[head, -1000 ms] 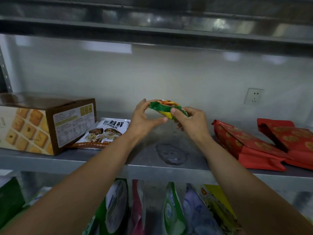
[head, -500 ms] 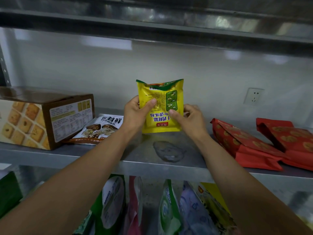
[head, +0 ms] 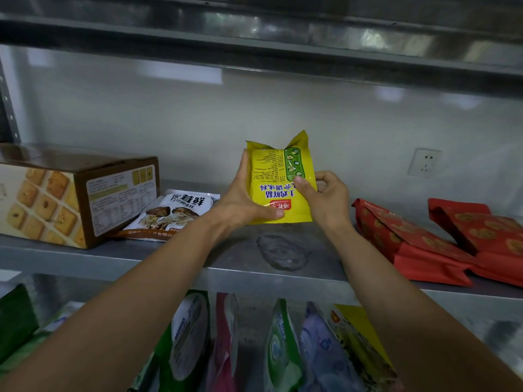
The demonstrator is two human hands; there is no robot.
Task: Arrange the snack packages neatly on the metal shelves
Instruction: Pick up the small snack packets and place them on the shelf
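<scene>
A yellow snack packet [head: 278, 168] with upside-down blue print stands upright on the middle metal shelf [head: 175, 267], near the back wall. My left hand [head: 243, 202] grips its left edge, thumb across the bottom front. My right hand [head: 325, 196] pinches its right edge with thumb on the front. A white mushroom-print packet [head: 175, 213] lies flat to the left. Two red bags [head: 410, 239] lie flat to the right.
A brown biscuit carton [head: 65, 199] sits at the shelf's left end. Several upright pouches [head: 280, 343] fill the lower shelf. Another shelf [head: 254, 41] runs overhead. A wall socket [head: 423, 162] is at the back right.
The packet went from lying edge-on between my fingers to upright with its printed face toward me, its bottom now at the shelf. My left thumb slid down to the bottom edge.
</scene>
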